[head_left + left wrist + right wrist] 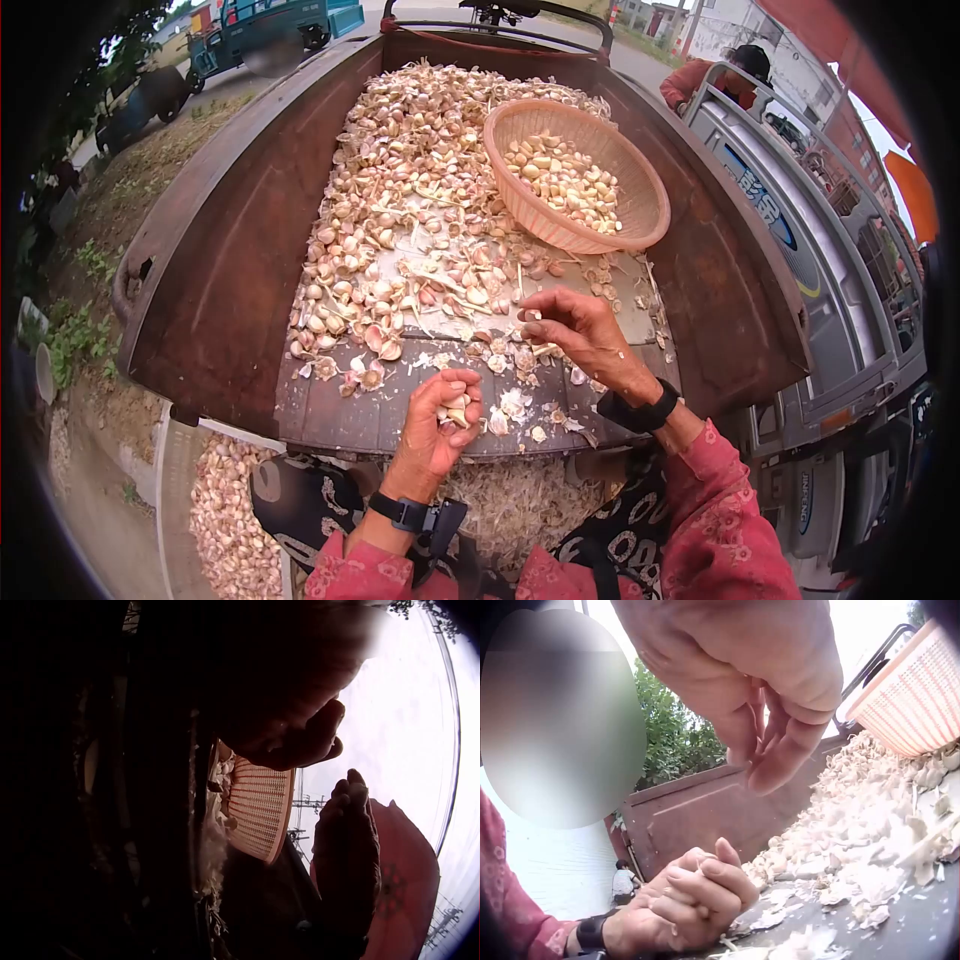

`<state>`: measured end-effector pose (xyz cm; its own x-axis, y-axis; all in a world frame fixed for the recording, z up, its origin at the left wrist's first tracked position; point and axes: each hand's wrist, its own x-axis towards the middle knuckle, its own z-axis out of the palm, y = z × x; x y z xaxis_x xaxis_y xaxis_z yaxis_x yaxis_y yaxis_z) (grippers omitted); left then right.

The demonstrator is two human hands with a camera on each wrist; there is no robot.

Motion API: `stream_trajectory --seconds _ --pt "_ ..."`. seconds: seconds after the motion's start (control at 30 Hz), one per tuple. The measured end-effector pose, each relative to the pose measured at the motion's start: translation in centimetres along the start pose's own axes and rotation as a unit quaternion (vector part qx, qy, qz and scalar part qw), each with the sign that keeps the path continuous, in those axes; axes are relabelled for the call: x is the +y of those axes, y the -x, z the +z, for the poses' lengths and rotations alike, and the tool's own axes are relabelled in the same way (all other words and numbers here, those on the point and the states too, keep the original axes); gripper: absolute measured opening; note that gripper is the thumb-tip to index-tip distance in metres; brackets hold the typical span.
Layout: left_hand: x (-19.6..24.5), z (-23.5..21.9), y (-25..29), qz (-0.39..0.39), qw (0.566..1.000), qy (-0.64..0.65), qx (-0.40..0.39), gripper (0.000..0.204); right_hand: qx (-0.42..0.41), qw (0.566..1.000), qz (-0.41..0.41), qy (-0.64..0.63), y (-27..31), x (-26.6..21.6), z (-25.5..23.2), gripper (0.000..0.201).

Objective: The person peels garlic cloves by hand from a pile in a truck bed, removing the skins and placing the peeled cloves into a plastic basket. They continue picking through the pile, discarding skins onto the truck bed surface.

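The left hand (pixel 437 428) partly hides the garlic cloves (pixel 456 411) behind its fingers, the pale bit (pixel 534 315) at the fingertips of the right hand (pixel 590 335) is too small to identify, the right wrist view's edge crops the basket (pixel 911 694), and a grey oval blur (pixel 562 720) covers that view's upper left.

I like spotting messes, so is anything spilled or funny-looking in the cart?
Yes: papery garlic skins litter the near end of the cart bed, looking messier than the heaped garlic. The peeled cloves in the pink basket don't look spilled.
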<state>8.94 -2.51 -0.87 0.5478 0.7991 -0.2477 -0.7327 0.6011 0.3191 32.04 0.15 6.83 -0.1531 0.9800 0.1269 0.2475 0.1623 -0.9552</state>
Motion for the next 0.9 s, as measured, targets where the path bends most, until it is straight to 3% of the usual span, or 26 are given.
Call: stream_trajectory --seconds 0.07,0.17,0.2,0.23,0.3,0.43,0.6,0.7,0.8,0.83,0.9 --pt "0.0 0.0 0.1 0.005 1.000 -0.013 0.005 0.021 -0.092 0.991 0.051 -0.084 3.1 -5.0 1.3 0.030" --pt "-0.1 -0.1 0.1 0.006 0.999 -0.035 0.000 0.021 -0.200 0.970 -0.122 -0.057 6.7 -12.3 3.1 0.030" --pt "-0.1 -0.2 0.0 0.007 1.000 -0.024 -0.003 0.021 -0.243 0.958 -0.096 -0.118 8.0 -14.5 3.4 0.028" --pt "-0.1 -0.2 -0.1 0.008 1.000 -0.013 -0.008 0.022 -0.296 0.938 -0.134 -0.120 8.9 -16.1 3.1 0.030" --pt "-0.1 0.0 0.0 0.002 1.000 0.003 0.003 0.018 -0.372 0.903 -0.121 -0.179 10.4 -16.3 3.3 0.027" --pt "-0.1 -0.1 0.1 0.001 1.000 0.011 0.000 0.017 -0.214 0.890 -0.318 -0.247 12.0 -17.2 5.9 0.020" --pt "0.1 0.0 0.1 0.008 1.000 -0.003 0.000 0.017 -0.146 0.861 -0.426 -0.237 12.0 -17.1 6.4 0.018" --pt "-0.1 0.0 0.0 0.002 1.000 -0.002 -0.004 0.017 -0.151 0.890 -0.348 -0.252 13.3 -18.3 5.9 0.017" --pt "-0.1 0.0 0.1 0.001 1.000 -0.004 -0.005 0.017 -0.124 0.927 -0.206 -0.287 13.8 -18.6 6.3 0.016" --pt "0.0 0.0 0.1 0.002 1.000 -0.011 -0.007 0.018 -0.102 0.909 -0.313 -0.255 12.4 -17.6 6.8 0.015" --pt "0.0 -0.1 0.1 -0.001 1.000 -0.015 -0.016 0.019 -0.157 0.933 -0.259 -0.193 10.9 -16.8 5.3 0.022"
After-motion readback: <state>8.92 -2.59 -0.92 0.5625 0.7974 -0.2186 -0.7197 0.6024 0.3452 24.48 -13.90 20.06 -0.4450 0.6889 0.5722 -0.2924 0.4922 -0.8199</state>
